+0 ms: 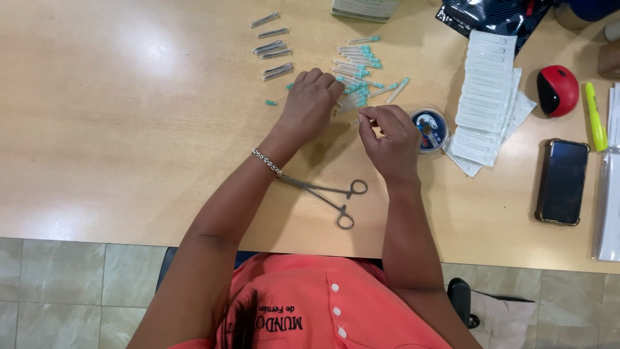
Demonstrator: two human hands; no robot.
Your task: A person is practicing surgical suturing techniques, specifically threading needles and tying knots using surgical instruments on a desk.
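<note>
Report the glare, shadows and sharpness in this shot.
Head view: bright glare patches on the wooden table at upper left; soft shadows beside the left hand and right hand; sharp overall, though the teal-capped needles are too small for detail.

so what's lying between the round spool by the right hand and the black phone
In the head view, a stack of white flat packets lies between the round spool and the black phone, with bare wooden table next to the phone.
</note>
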